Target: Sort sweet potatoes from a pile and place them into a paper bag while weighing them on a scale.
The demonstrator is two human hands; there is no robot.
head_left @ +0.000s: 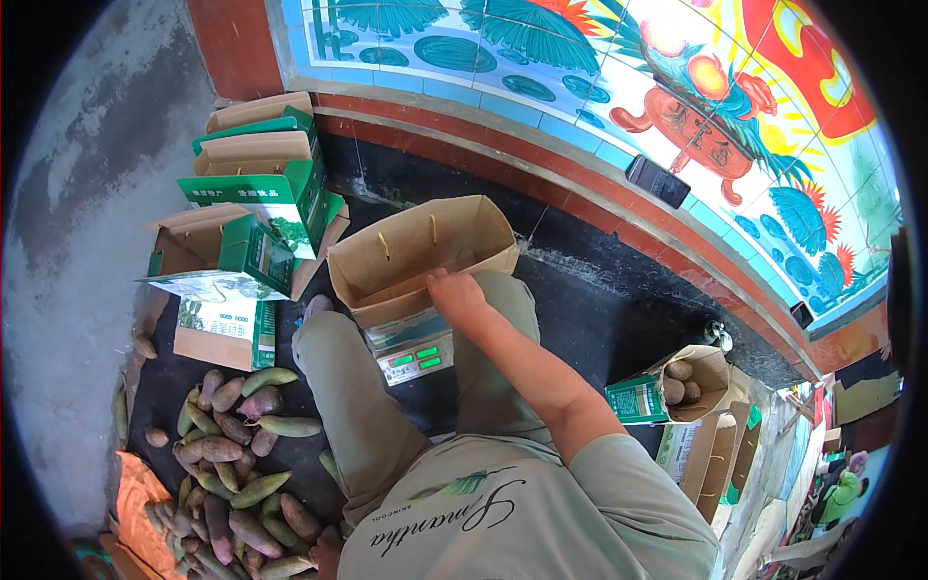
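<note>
An open brown cardboard box [353, 275] with yellow cord handles stands on a digital scale [416, 362] between my knees. My right hand [456, 296] is at its near rim, with the fingers curled over the edge. Few contents show; something blurred sits in the box's right end. At the lower edge, my left hand [329, 554] is beside a heap of long green and purple radishes [232, 449]. Only part of that hand shows, and its fingers are hidden.
Green and white cartons [253, 179] stand open at the upper left. To my right, another carton [706, 377] holds several round brown vegetables, with more cartons [710, 459] behind it. A phone [658, 181] leans on the tiled wall. Orange cloth [143, 512] lies by the heap.
</note>
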